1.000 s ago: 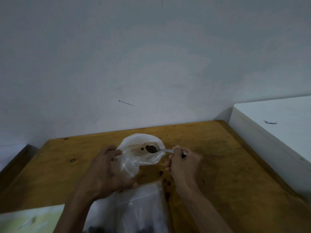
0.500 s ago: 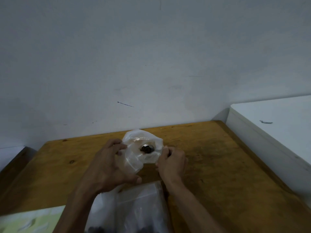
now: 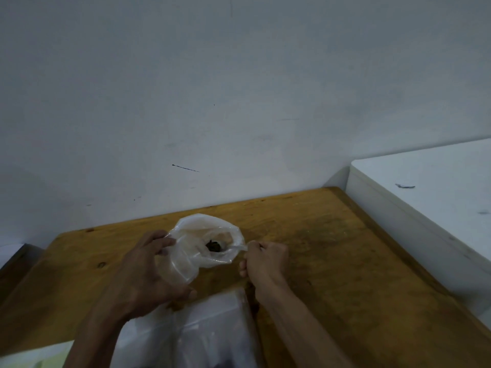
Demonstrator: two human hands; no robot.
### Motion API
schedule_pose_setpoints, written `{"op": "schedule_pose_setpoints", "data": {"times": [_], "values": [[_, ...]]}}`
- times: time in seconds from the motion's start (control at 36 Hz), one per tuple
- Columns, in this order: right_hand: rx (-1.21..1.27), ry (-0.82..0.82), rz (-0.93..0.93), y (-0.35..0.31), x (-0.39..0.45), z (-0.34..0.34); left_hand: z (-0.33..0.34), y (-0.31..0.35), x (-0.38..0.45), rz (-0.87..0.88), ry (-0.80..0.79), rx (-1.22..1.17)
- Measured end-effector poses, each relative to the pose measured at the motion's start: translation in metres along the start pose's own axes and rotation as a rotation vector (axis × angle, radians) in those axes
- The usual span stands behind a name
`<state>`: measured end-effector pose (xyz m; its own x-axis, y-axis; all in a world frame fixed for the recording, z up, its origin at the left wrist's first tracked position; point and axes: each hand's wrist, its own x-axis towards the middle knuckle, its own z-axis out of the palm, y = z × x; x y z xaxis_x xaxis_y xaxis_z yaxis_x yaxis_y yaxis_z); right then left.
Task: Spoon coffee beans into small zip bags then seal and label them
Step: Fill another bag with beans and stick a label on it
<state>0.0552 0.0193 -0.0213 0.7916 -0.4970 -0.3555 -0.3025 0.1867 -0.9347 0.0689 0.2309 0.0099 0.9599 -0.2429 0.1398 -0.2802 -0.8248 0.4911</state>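
Fingers of the right hand (image 3: 265, 258) curl into a narrow grip around the handle of a pale spoon (image 3: 237, 247), whose bowl end reaches through the mouth of a thin clear bag (image 3: 202, 243) at about 9 o'clock from that hand; the left hand (image 3: 148, 272) holds the same bag from its 8 o'clock side, fingers and thumb closed on the crumpled film so the mouth stays gaping upward; a small dark clump of coffee beans (image 3: 214, 246) sits inside, at or near the spoon's tip, though whether the beans lie in the bowl or already on the bag's floor I cannot tell. Bag and both hands are over the wooden counter (image 3: 332, 248); at 6 o'clock from them, close to the camera, lies a blurred pile of clear plastic bags (image 3: 202, 330) with something dark at the bottom edge; at 3 o'clock a white cabinet top (image 3: 425, 187) stands beside the counter; a plain wall (image 3: 239, 102) fills 12 o'clock.

By my reading the spooning step is in hand, with little in the bag so far; the next move calls for tipping the spoon clear of the film, drawing it out without snagging the mouth, and keeping the left hand steady so no beans spill; sealing and labelling remain undone.
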Motion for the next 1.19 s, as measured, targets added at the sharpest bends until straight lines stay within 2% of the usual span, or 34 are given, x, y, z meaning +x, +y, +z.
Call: {"op": "schedule_pose_setpoints", "data": {"times": [0.11, 0.22, 0.31, 0.61, 0.72, 0.83, 1.19], "values": [[-0.118, -0.035, -0.072, -0.006, -0.007, -0.001, 0.000, -0.002, -0.002, -0.005, -0.010, -0.007], [-0.023, -0.061, 0.047, -0.008, -0.006, -0.005, 0.000, 0.001, -0.002, -0.003, 0.012, -0.007], [0.016, -0.048, 0.070, -0.007, -0.006, -0.008, 0.000, 0.002, -0.003, -0.017, 0.006, 0.002], [0.042, -0.034, -0.012, -0.012, -0.011, -0.021, 0.003, 0.005, -0.001, -0.088, 0.024, -0.006], [-0.048, 0.010, -0.051, -0.011, -0.014, -0.020, 0.004, 0.009, -0.001, -0.105, 0.025, -0.019], [-0.182, 0.081, -0.133, -0.013, -0.013, -0.017, 0.006, 0.014, -0.004, -0.082, 0.033, -0.019], [-0.113, 0.146, -0.018, -0.008, 0.002, -0.003, 0.003, 0.022, -0.013, 0.091, 0.143, 0.046]]}}
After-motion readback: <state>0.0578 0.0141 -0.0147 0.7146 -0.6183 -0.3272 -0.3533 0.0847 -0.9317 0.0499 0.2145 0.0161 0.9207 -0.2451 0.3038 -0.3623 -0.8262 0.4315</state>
